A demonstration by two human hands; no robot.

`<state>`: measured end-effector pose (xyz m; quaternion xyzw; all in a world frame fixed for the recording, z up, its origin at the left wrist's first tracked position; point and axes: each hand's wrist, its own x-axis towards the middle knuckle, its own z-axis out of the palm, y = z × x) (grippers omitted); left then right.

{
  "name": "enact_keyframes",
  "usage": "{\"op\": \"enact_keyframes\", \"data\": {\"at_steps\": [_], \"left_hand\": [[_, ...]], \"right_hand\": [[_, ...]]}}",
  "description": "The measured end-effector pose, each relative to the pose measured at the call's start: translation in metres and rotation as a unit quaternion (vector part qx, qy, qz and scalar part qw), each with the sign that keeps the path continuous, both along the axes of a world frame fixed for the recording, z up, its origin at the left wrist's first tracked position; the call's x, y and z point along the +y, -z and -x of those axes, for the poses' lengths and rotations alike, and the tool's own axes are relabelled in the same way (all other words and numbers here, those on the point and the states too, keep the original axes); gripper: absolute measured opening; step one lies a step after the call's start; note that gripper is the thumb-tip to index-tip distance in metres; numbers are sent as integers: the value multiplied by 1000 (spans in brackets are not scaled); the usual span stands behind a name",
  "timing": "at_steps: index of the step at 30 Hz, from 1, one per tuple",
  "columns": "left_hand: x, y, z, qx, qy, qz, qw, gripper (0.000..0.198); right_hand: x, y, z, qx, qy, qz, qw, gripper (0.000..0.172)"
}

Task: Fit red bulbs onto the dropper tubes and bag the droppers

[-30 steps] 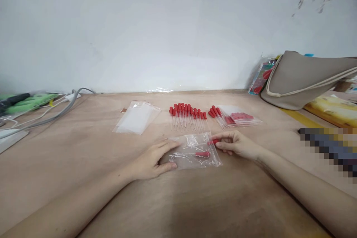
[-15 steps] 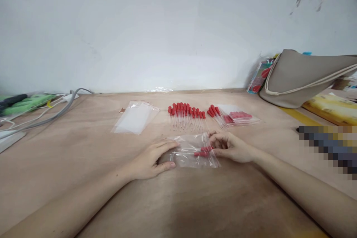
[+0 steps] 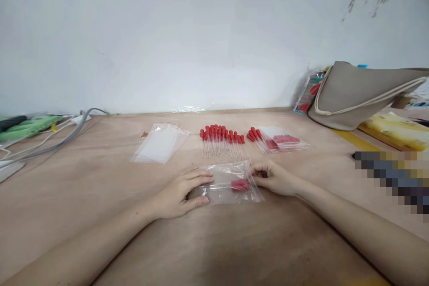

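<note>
A clear zip-lock bag (image 3: 221,194) lies flat on the table in front of me. Inside it are red-bulbed droppers (image 3: 240,185), their clear stems pointing left. My left hand (image 3: 182,194) rests at the closed left end of the bag, thumb and fingers spread apart, fingertips touching the plastic. At the bag's right end, by its mouth, my right hand (image 3: 273,178) has its fingers curled together on the plastic edge. Just beyond the bag, several loose droppers (image 3: 216,132) lie in a row, bulbs away from me.
Flat clear bags (image 3: 161,143) are stacked at the left. More droppers (image 3: 255,134) lie beside a filled bag (image 3: 290,143) at the right. Farther out are a grey cable (image 3: 72,132), a green object (image 3: 31,127), a beige pouch (image 3: 362,94) and a yellow package (image 3: 395,129).
The red bulbs that were partly at the bag's mouth now sit bunched fully inside. My right hand has drawn slightly back at the mouth; my left hand stays on the bag.
</note>
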<state>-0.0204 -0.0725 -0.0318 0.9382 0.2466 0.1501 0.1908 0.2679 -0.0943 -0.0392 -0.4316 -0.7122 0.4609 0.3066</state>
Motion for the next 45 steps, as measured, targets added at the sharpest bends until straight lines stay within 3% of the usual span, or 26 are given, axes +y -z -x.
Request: {"op": "enact_keyframes", "data": {"at_steps": [2, 5, 7, 9, 11, 13, 16, 18, 20, 23, 26, 30, 34, 37, 41, 45], "left_hand": [[0, 0, 0, -3, 5, -2, 1000, 43], [1, 0, -1, 1, 11, -4, 1000, 42], [2, 0, -1, 3, 16, -7, 1000, 42], [2, 1, 0, 5, 19, -5, 1000, 41], [3, 1, 0, 4, 20, -1, 1000, 41], [3, 2, 0, -2, 20, -3, 1000, 41], [2, 3, 0, -8, 20, -10, 1000, 41], [2, 3, 0, -7, 18, -11, 1000, 41], [1, 4, 0, -3, 14, -13, 1000, 41], [2, 4, 0, 1, 12, -15, 1000, 42], [2, 4, 0, -4, 14, -14, 1000, 41], [2, 4, 0, -7, 16, -14, 1000, 41], [2, 5, 1, -5, 18, -15, 1000, 41], [2, 4, 0, -1, 15, -15, 1000, 41], [1, 3, 0, 8, 7, -9, 1000, 40], [0, 2, -1, 2, 6, -9, 1000, 42]], "right_hand": [[0, -5, -7, -9, -44, -8, 999, 18], [5, -11, -23, -45, -65, 47, 996, 19], [14, -15, -34, -74, 5, 54, 996, 22], [27, -18, -41, -118, 132, -36, 984, 20], [45, -21, -43, -203, 241, -155, 937, 14], [64, -24, -42, -312, 293, -212, 879, 13], [89, -27, -33, -386, 349, -194, 832, 31], [100, -30, -27, -393, 365, -149, 831, 38], [105, -33, -21, -384, 363, -96, 844, 34], [109, -36, -18, -354, 351, -37, 866, 16], [111, -37, -20, -315, 351, -16, 881, 12], [106, -39, -28, -236, 379, -28, 894, 35], [77, -35, -29, 18, 374, -60, 925, 41], [44, -17, -24, 159, 386, -69, 906, 36], [15, 9, -15, 244, 375, -43, 893, 39], [6, 14, -8, 288, 354, 9, 890, 42]]}}
